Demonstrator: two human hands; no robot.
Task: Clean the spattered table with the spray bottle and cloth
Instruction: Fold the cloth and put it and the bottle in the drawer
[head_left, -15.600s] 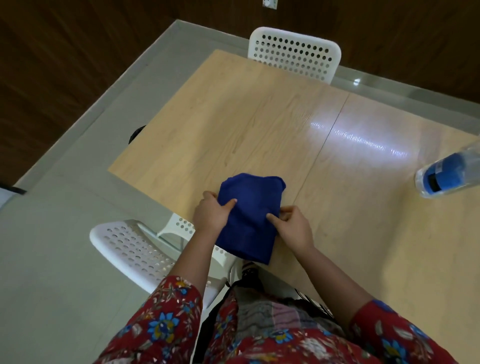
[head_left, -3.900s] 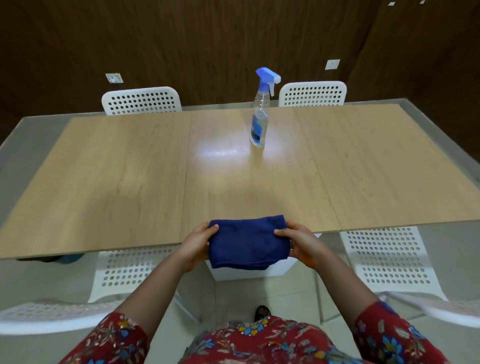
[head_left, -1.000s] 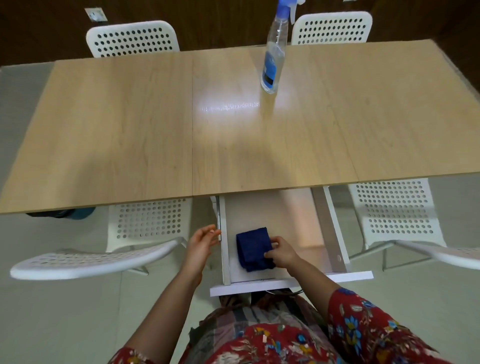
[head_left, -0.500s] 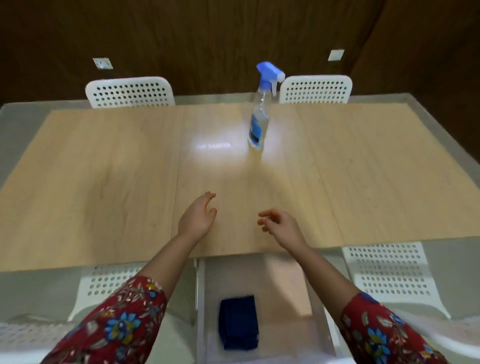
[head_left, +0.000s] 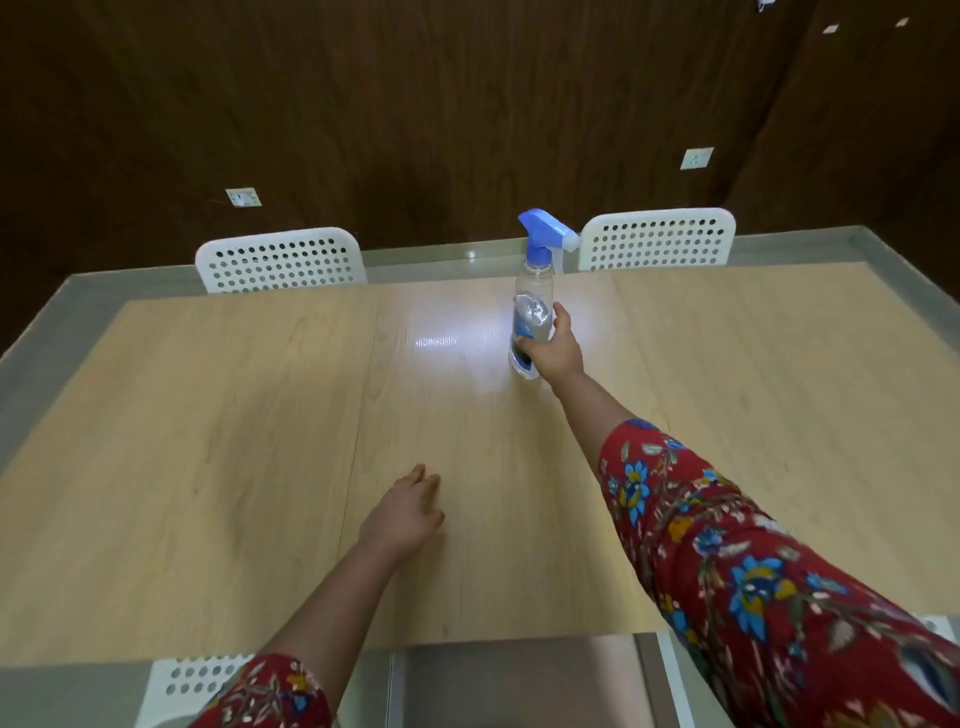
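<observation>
A clear spray bottle (head_left: 531, 291) with a blue trigger head stands upright near the far middle of the light wooden table (head_left: 234, 415). My right hand (head_left: 555, 351) reaches far across the table, its fingers and thumb curled round the bottle's lower body. My left hand (head_left: 405, 512) rests on the table nearer to me, fingers relaxed, holding nothing. The blue cloth is out of view. I can make out no spatter on the tabletop.
Two white perforated chairs stand at the far side, one at the left (head_left: 280, 260) and one at the right (head_left: 657, 239). Another white chair (head_left: 182, 686) shows under the near edge. An open white drawer (head_left: 519, 680) juts out below the table's near edge. A dark wood wall lies behind.
My right hand has stretched forward from the near middle of the table and taken hold of the spray bottle. The left hand stays on the table. The cloth in the drawer has dropped out of view.
</observation>
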